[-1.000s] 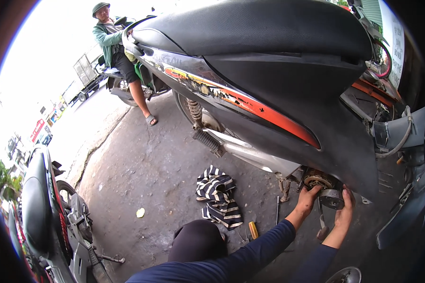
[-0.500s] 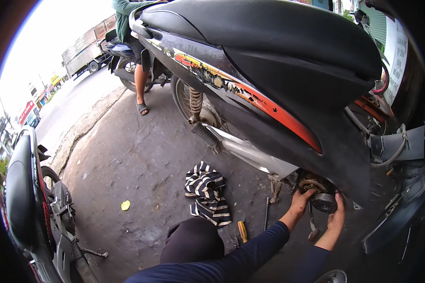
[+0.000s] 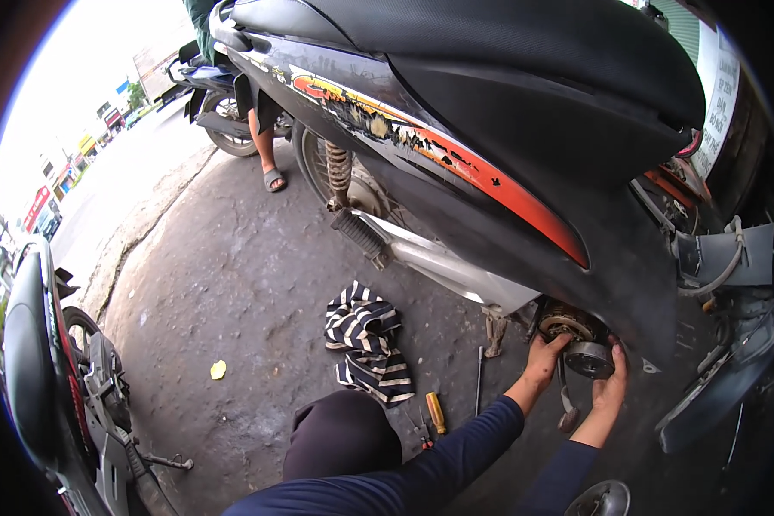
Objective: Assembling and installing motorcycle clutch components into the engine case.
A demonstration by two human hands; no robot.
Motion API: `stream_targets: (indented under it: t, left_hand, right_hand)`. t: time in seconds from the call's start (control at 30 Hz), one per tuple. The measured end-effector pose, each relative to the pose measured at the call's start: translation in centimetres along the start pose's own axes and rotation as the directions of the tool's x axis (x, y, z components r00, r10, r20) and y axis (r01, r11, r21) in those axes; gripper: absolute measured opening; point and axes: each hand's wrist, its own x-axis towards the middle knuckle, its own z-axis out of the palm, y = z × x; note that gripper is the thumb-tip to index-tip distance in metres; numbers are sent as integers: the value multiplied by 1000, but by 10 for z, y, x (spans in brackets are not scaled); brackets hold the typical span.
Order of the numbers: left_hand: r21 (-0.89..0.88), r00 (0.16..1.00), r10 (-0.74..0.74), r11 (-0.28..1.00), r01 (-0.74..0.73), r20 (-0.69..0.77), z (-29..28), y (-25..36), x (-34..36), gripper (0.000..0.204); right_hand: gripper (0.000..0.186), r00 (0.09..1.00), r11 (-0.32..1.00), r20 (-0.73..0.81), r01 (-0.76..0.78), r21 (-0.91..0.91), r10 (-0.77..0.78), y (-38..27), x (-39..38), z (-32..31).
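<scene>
A dark motorbike (image 3: 477, 249) with a torn orange and yellow decal stands before me. Low on its side, an open engine housing shows a ring of coils (image 3: 568, 322). My left hand (image 3: 539, 361) reaches to this opening, thumb and fingertips drawn together at its centre; what they pinch is hidden. Just below the coils, my right hand (image 3: 609, 385) grips a round metal flywheel (image 3: 592, 361) by its right side, its fingers partly out of sight. The flywheel is tilted, and I cannot tell whether it touches the housing. A pedal lever (image 3: 568, 417) hangs between my forearms.
A striped cloth (image 3: 365, 344), a yellow-handled screwdriver (image 3: 436, 413), pliers (image 3: 421, 433) and a metal rod (image 3: 479, 383) lie on the ground. Another motorbike (image 3: 39, 361) stands at left. Beyond the seat, a person's leg (image 3: 264, 142) shows near a blue motorbike (image 3: 219, 90). A metal bowl (image 3: 600, 499) sits low right.
My view has shifted a little, so the cloth and tools appear further left and higher. Both hands stay at the engine opening, with the flywheel in almost the same place. The truck has moved rightward.
</scene>
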Motion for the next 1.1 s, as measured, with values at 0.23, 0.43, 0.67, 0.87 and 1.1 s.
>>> stream_targets:
  t: [0.23,0.43,0.67,0.87,1.1]
  left_hand:
    - [-33,1000,18,999,-18,-3,-4,1,1,37]
    - [-40,999,12,999,-11,31,0,3,-3,39]
    - [-30,1000,26,999,-25,6,-4,14,-3,35]
    - [496,973,-195,837,229,-120,-37,28,-44,83]
    - [429,723,-669,-711,-557,-170,-217,247,-56,66]
  right_hand:
    - [41,1000,1000,16,-10,-14,11,1,-2,8]
    - [47,999,999,34,16,-44,-15,2,-2,-4]
    - [39,999,995,-31,-23,-96,20,-2,-8,20]
    - [76,998,906,16,69,-418,-69,-23,-40,-30]
    - [59,736,983,-675,-86,-164,-48,50,-80,-152]
